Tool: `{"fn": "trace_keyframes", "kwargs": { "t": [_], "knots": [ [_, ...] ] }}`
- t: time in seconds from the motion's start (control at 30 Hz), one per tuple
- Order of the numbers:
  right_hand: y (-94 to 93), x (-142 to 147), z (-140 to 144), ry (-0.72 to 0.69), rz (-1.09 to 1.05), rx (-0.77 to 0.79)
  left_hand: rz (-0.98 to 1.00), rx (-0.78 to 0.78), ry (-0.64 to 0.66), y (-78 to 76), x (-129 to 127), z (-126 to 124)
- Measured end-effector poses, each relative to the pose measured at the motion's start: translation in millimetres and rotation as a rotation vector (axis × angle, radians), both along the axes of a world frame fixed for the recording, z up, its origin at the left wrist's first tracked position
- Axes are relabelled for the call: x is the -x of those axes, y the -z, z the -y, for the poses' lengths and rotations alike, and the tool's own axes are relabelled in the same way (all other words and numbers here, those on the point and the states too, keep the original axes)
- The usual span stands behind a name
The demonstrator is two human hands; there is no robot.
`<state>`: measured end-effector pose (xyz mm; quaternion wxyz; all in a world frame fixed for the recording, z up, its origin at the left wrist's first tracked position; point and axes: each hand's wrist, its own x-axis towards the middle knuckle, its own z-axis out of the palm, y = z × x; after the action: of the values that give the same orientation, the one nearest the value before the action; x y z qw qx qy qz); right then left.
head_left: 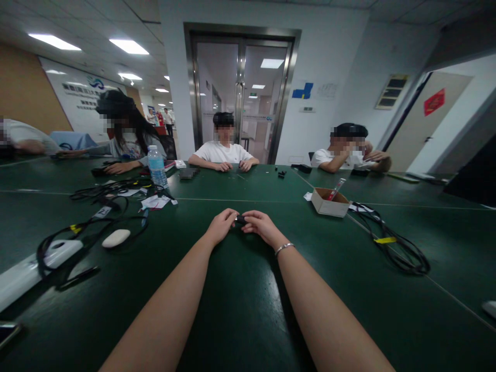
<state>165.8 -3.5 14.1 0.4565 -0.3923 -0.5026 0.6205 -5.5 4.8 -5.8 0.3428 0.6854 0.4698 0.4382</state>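
Both hands meet over the green table [240,315] at the middle of the view. My left hand [221,227] pinches the pale, shiny end of a small black object [241,220], whose exact kind is too small to make out. The object's dark right end sits between the fingers of my right hand [260,226], which is closed on it. A silver bracelet [284,249] circles my right wrist. The fingertips hide part of the small object.
Coiled black cables [403,258] and an open cardboard box [330,206] lie to the right. On the left are a water bottle [157,168], more cables [108,194], a white mouse [116,238] and a long white device [39,271]. Several people sit across the table.
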Motion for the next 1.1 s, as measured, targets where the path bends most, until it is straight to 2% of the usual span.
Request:
{"fn": "trace_keyframes", "kwargs": {
  "t": [0.3,0.73,1.1],
  "knots": [
    [0.9,0.0,-1.0,0.001,-0.007,0.006,0.037,0.027,0.025,-1.2,-0.4,1.7],
    [-0.9,0.5,0.0,-0.001,-0.003,0.011,0.018,0.01,-0.009,-3.0,-0.1,2.3],
    [1.2,-0.2,-0.6,0.0,-0.01,-0.001,0.041,0.043,0.033,-1.2,0.0,1.0]
  ]
}}
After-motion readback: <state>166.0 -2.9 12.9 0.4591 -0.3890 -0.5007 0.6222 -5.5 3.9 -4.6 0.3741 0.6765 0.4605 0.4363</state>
